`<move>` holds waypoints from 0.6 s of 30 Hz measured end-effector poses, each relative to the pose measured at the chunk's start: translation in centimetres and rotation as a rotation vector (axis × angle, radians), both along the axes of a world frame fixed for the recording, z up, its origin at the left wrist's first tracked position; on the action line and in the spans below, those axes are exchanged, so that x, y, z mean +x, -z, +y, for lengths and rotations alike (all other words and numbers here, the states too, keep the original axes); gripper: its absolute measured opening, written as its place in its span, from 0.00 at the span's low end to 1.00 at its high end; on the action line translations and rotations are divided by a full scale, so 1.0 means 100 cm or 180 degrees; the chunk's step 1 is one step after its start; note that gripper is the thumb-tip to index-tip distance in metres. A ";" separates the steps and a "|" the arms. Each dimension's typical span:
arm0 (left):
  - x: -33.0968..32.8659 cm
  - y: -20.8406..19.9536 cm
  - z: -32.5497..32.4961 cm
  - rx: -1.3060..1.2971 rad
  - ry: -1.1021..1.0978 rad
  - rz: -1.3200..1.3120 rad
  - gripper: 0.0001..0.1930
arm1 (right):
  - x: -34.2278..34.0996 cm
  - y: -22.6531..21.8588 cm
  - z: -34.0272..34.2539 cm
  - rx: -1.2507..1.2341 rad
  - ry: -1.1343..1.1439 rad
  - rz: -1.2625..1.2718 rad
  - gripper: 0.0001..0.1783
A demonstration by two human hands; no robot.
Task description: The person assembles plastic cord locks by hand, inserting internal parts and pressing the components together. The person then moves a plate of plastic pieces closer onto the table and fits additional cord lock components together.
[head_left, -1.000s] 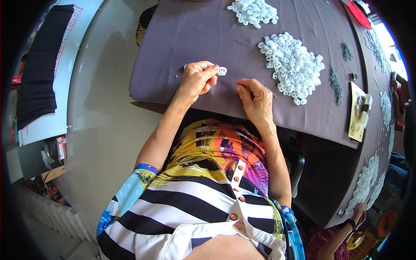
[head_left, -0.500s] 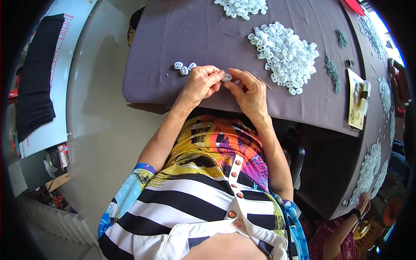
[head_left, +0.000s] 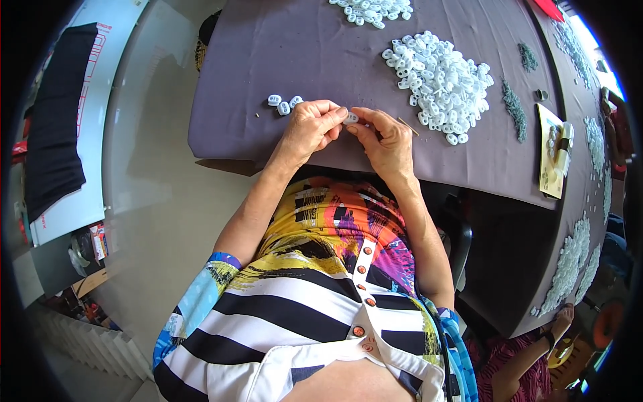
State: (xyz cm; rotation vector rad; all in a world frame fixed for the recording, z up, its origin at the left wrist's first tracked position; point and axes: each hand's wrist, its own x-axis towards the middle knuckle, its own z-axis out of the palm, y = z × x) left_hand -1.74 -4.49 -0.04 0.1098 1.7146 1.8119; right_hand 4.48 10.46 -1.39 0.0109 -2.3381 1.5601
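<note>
Between my two hands, over the near edge of the cloth-covered table, is a small white oval plastic piece point(head_left: 351, 118) with dark holes. My left hand point(head_left: 310, 128) pinches its left end between thumb and fingertips. On the other end, the thumb and forefinger of my right hand point(head_left: 387, 142) close in a pinch. Several similar white pieces point(head_left: 284, 108) lie just left of my left hand. A thin tan stick point(head_left: 408, 126) rests beside my right hand's knuckles. Further right and back is a large heap of the white pieces point(head_left: 442, 87).
Another white heap point(head_left: 372, 10) lies at the far edge. Dark green piles of tiny parts point(head_left: 514, 114) lie to the right, near a yellowish card point(head_left: 549, 151) with a tube on it. At lower right, another person's hand point(head_left: 564, 320) is by a second table with more white heaps point(head_left: 568, 264).
My hands stay in nearly the same place; the white piece is turned slightly between my fingers. The other person's hand at lower right has shifted a little.
</note>
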 end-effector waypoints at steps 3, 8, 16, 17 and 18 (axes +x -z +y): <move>0.000 0.000 -0.001 0.0100 -0.0104 -0.0017 0.09 | -0.001 -0.003 -0.001 0.0035 0.0036 0.0048 0.14; -0.003 0.000 -0.006 0.0079 -0.0474 0.0009 0.09 | 0.001 -0.007 -0.003 -0.0080 0.0102 -0.0100 0.13; -0.009 0.001 -0.020 -0.0107 -0.0559 0.0131 0.09 | 0.001 -0.008 -0.004 0.0164 0.0047 -0.0057 0.08; -0.010 0.002 -0.022 -0.0264 -0.0583 0.0268 0.09 | 0.001 -0.008 -0.004 0.0201 0.0046 -0.0023 0.08; -0.011 0.002 -0.024 -0.0267 -0.0602 0.0272 0.09 | 0.002 -0.008 -0.004 0.0236 0.0049 0.0010 0.08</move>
